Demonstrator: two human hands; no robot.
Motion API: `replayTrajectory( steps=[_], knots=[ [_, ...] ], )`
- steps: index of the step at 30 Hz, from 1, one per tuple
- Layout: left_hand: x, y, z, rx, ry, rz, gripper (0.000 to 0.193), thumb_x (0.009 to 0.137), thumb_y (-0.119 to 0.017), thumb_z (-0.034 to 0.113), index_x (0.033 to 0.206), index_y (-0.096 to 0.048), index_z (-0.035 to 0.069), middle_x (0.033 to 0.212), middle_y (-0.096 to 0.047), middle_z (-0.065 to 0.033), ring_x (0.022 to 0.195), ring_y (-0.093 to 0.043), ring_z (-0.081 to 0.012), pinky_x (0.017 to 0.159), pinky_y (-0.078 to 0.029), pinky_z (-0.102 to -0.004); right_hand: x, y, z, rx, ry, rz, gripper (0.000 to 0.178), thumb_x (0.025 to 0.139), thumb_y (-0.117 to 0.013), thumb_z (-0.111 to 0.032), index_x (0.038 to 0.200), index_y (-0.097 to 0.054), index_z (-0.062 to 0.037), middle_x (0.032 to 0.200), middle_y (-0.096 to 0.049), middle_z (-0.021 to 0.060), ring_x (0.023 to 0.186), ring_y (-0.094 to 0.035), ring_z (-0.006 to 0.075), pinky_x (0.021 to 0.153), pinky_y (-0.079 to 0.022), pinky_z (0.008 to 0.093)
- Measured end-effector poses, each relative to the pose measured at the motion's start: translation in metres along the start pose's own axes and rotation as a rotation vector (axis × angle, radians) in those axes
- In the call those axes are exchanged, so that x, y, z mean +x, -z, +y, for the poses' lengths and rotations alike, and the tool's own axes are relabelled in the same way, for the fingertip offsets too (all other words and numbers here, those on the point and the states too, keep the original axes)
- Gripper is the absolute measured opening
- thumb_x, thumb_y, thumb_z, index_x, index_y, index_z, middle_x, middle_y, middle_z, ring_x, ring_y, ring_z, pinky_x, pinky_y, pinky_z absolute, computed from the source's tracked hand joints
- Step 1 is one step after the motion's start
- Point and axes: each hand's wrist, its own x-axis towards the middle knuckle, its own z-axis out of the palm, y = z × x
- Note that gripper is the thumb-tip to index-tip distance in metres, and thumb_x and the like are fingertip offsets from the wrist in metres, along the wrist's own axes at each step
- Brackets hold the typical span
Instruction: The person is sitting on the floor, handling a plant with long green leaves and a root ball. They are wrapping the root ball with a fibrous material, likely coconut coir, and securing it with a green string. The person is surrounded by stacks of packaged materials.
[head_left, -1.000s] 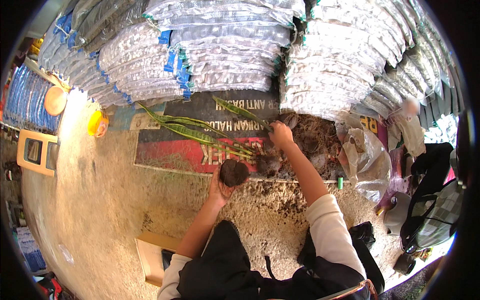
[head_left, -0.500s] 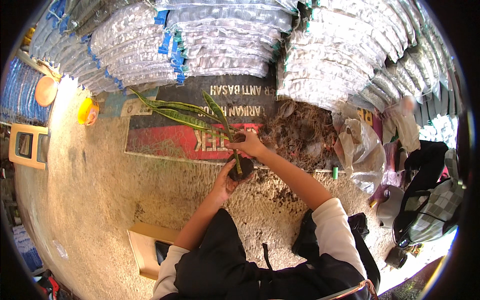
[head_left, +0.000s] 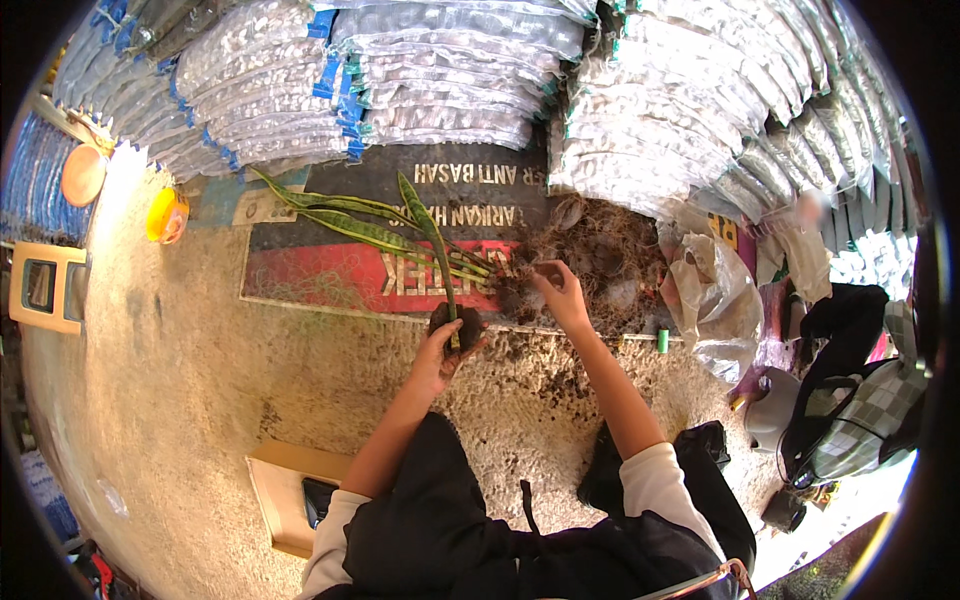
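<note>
The left hand [head_left: 434, 364] grips a dark clump [head_left: 467, 324] with one leaf [head_left: 436, 238] already against it; other leaves [head_left: 362, 233] lie loose beyond. The right hand [head_left: 564, 298] is bent (can't tell if empty).

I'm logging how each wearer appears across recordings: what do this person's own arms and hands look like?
The left hand and right hand are bare, with no gloves; no watch or bracelet shows. Both forearms are uncovered. Plain off-white sleeves end around the elbows, with no markings that I can make out.
</note>
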Motion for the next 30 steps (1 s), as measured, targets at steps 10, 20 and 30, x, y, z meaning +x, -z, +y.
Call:
replayTrajectory(
  steps=[10, 20, 30],
  knots=[
    [-0.007, -0.009, 0.005, 0.033, -0.012, -0.05, 0.025, 0.085, -0.052, 0.01, 0.105, -0.05, -0.005, 0.097, -0.059, -0.017, 0.085, -0.062, -0.0286, 0.076, -0.057, -0.037, -0.012, -0.005, 0.028, -0.444, 0.158, -0.223, 0.063, 0.075, -0.069, -0.016, 0.13, -0.039, -0.0079, 0.13, -0.036, 0.0189, 0.118, -0.039, 0.0362, 0.095, -0.039, 0.0441],
    [-0.008, -0.009, 0.01, 0.002, 0.034, -0.044, 0.028, 0.087, -0.049, 0.011, 0.108, -0.047, -0.008, 0.106, -0.056, -0.0217, 0.093, -0.06, -0.0303, 0.08, -0.055, -0.0386, -0.011, 0.009, 0.029, -0.328, 0.163, -0.254, 0.053, 0.073, -0.07, -0.012, 0.122, -0.049, -0.0064, 0.116, -0.052, 0.0169, 0.106, -0.051, 0.0316, 0.089, -0.044, 0.0397],
    [0.003, 0.006, 0.009, 0.024, 0.079, -0.039, 0.026, 0.084, -0.054, 0.014, 0.105, -0.051, -0.002, 0.098, -0.06, -0.0178, 0.089, -0.062, -0.0292, 0.033, -0.041, -0.0164, -0.038, 0.005, -0.012, 0.587, -0.142, -0.078, 0.05, 0.079, -0.068, -0.016, 0.122, -0.047, -0.0014, 0.104, -0.058, 0.0094, 0.092, -0.056, 0.0159, 0.081, -0.047, 0.0298]
  ],
)
